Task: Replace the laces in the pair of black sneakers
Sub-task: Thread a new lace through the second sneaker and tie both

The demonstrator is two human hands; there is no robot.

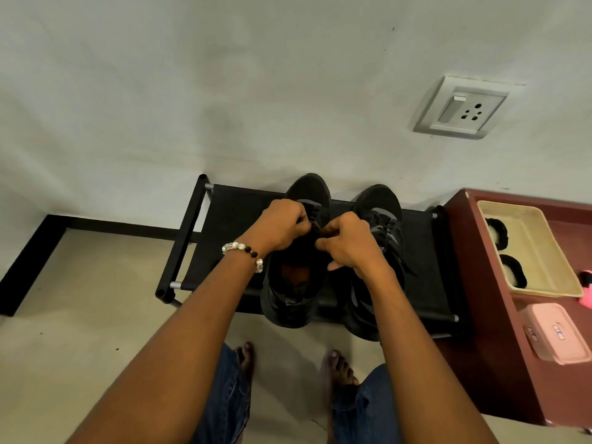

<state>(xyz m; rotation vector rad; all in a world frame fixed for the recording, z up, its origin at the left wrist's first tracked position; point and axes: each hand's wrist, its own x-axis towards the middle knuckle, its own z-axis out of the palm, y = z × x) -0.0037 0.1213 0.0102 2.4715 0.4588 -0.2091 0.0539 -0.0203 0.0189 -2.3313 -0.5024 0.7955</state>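
Surface: black fabric shoe rack on beige floor — white wall, socket.
Grip: your left hand and right hand pinch the left sneaker's black laces.
Writing: none legible.

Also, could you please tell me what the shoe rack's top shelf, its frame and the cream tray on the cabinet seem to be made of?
The shoe rack's shelf looks like matte black fabric, stretched flat between the rails. Its frame seems to be silvery metal tubes with black plastic joints, judging by the grey sheen at the ends. The cream tray looks like moulded plastic, with rounded corners and a dull finish, though that is less certain.
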